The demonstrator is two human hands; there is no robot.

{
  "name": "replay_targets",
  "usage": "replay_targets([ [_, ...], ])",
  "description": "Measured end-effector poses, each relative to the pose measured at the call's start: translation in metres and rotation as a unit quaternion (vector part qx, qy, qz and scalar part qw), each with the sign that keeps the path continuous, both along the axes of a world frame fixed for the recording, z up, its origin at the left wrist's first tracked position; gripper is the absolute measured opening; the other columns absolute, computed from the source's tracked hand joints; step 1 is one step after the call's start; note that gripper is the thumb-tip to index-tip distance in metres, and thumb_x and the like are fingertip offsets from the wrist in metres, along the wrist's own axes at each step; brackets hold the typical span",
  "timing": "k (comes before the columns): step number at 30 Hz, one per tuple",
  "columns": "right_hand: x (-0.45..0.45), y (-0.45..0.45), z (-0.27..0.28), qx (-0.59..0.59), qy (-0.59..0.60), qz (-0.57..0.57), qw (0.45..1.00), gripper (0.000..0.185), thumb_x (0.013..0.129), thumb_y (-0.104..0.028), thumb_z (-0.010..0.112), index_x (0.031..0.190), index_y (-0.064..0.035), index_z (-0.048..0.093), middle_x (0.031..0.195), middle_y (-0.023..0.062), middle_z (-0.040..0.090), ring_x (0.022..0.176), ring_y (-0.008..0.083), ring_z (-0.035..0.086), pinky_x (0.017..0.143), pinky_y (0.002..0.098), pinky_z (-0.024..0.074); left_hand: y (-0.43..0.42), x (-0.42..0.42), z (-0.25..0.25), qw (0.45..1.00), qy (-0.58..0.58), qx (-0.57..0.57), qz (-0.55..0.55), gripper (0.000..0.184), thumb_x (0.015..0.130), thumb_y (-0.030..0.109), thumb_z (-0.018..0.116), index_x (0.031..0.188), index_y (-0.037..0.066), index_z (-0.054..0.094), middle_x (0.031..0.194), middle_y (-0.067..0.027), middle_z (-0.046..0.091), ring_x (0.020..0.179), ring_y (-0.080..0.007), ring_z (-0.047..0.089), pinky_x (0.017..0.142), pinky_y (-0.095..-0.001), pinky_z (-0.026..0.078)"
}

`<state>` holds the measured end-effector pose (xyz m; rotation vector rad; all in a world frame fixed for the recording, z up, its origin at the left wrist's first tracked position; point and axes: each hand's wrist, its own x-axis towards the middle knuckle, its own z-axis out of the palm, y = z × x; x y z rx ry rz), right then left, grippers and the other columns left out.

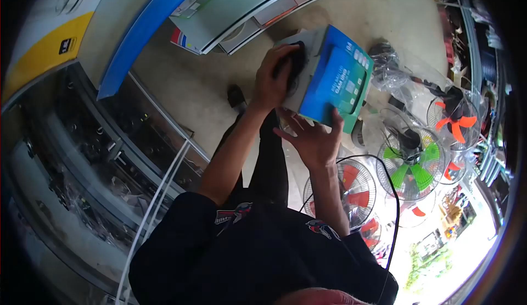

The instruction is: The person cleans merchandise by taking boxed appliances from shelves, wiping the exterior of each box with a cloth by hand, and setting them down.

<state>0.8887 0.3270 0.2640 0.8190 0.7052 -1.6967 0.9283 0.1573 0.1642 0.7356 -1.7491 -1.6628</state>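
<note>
A blue and green printed box (335,80) with a pale grey side is held up in front of my body, tilted. My left hand (273,77) is at the box's grey side, its fingers curled round a black object (296,63) pressed against that side; what the object is cannot be made out. Under the lower edge of the box, my right hand (315,140) has its fingers spread, with the thumb up against the printed face. The undersides of both hands' grip are partly hidden by the box.
Several standing fans, one with green blades (411,176) and one with orange blades (457,125), stand at the right. Plastic wrap (387,69) lies beyond the box. A glass display case (99,157) lines the left, and a shelf (241,8) stands ahead.
</note>
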Motion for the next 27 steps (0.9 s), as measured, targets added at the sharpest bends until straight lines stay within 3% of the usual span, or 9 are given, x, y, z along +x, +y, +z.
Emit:
replay_targets([
  [4, 0.004, 0.018, -0.007, -0.019, 0.039, 0.000, 0.999, 0.106, 0.092, -0.067, 0.066, 0.164, -0.0005, 0.025, 0.163, 0.0271, 0.037, 0.151, 0.0481, 0.040, 0.119, 0.0631, 0.0371, -0.003, -0.003, -0.040, 0.998, -0.005, 0.068, 0.015, 0.032, 0.104, 0.003, 0.057, 0.134, 0.006, 0.067, 0.132, -0.0136, 0.069, 0.123, -0.0250, 0.066, 0.108, -0.0355, 0.049],
  [6, 0.007, 0.015, 0.000, 0.020, 0.074, -0.005, 0.997, 0.114, 0.087, -0.061, 0.074, 0.161, 0.0057, 0.021, 0.156, 0.0346, 0.038, 0.149, 0.0567, 0.036, 0.124, 0.0657, 0.0312, 0.000, -0.001, -0.101, 0.986, -0.072, 0.150, 0.019, 0.031, 0.103, 0.007, 0.057, 0.132, 0.006, 0.069, 0.126, -0.0139, 0.073, 0.118, -0.0251, 0.069, 0.105, -0.0360, 0.051],
  [9, 0.018, 0.028, -0.011, 0.034, 0.121, -0.007, 0.992, 0.106, 0.090, -0.058, 0.073, 0.162, 0.0032, 0.024, 0.158, 0.0306, 0.038, 0.149, 0.0575, 0.035, 0.124, 0.0654, 0.0316, 0.012, -0.004, -0.203, 0.937, -0.143, 0.316, 0.027, 0.031, 0.101, 0.011, 0.058, 0.128, 0.007, 0.072, 0.123, -0.0141, 0.075, 0.115, -0.0246, 0.070, 0.102, -0.0359, 0.053],
  [12, 0.025, 0.033, -0.012, 0.056, 0.156, 0.015, 0.986, 0.098, 0.092, -0.054, 0.073, 0.162, -0.0018, 0.029, 0.161, 0.0250, 0.038, 0.149, 0.0530, 0.038, 0.125, 0.0644, 0.0322, 0.010, -0.043, -0.182, 0.935, -0.217, 0.280, -0.008, 0.032, 0.103, 0.010, 0.057, 0.131, 0.007, 0.072, 0.125, -0.0094, 0.075, 0.116, -0.0194, 0.068, 0.104, -0.0333, 0.051],
  [14, 0.023, 0.043, -0.017, 0.069, 0.166, 0.005, 0.984, 0.096, 0.092, -0.053, 0.073, 0.162, -0.0040, 0.030, 0.162, 0.0231, 0.038, 0.149, 0.0497, 0.039, 0.124, 0.0639, 0.0327, 0.019, -0.057, -0.148, 0.970, -0.102, 0.222, 0.010, 0.032, 0.098, 0.012, 0.061, 0.126, 0.009, 0.074, 0.121, -0.0144, 0.075, 0.114, -0.0253, 0.071, 0.102, -0.0353, 0.053],
  [16, 0.014, 0.041, -0.020, 0.079, 0.208, -0.006, 0.975, 0.091, 0.092, -0.053, 0.073, 0.161, -0.0071, 0.035, 0.162, 0.0206, 0.041, 0.150, 0.0419, 0.041, 0.125, 0.0640, 0.0316, 0.026, -0.047, -0.074, 0.992, -0.065, 0.108, 0.012, 0.033, 0.097, 0.007, 0.062, 0.128, 0.009, 0.072, 0.125, -0.0140, 0.072, 0.119, -0.0266, 0.069, 0.105, -0.0362, 0.052],
  [20, -0.013, 0.038, -0.014, 0.013, 0.198, -0.049, 0.979, 0.087, 0.092, -0.053, 0.072, 0.159, -0.0075, 0.039, 0.161, 0.0171, 0.045, 0.150, 0.0422, 0.042, 0.127, 0.0658, 0.0260, 0.060, 0.022, 0.026, 0.998, 0.000, 0.048, -0.029, 0.036, 0.097, -0.003, 0.060, 0.131, 0.006, 0.069, 0.132, -0.0144, 0.066, 0.125, -0.0288, 0.066, 0.111, -0.0362, 0.048],
  [25, 0.001, 0.057, -0.027, 0.017, 0.162, 0.010, 0.987, 0.082, 0.093, -0.049, 0.073, 0.157, -0.0083, 0.042, 0.159, 0.0149, 0.048, 0.148, 0.0343, 0.047, 0.126, 0.0598, 0.0318, 0.097, 0.055, -0.080, 0.957, -0.120, 0.232, 0.124, 0.034, 0.101, -0.001, 0.059, 0.133, 0.004, 0.068, 0.121, -0.0133, 0.071, 0.123, -0.0255, 0.066, 0.113, -0.0351, 0.045],
  [27, 0.012, 0.065, -0.038, 0.055, 0.202, 0.177, 0.962, 0.080, 0.094, -0.045, 0.074, 0.158, -0.0091, 0.041, 0.159, 0.0123, 0.049, 0.148, 0.0298, 0.047, 0.127, 0.0545, 0.0332, 0.072, 0.036, -0.126, 0.919, -0.097, 0.351, 0.150, 0.034, 0.104, 0.002, 0.057, 0.136, 0.004, 0.067, 0.123, -0.0119, 0.073, 0.119, -0.0222, 0.067, 0.109, -0.0346, 0.048],
])
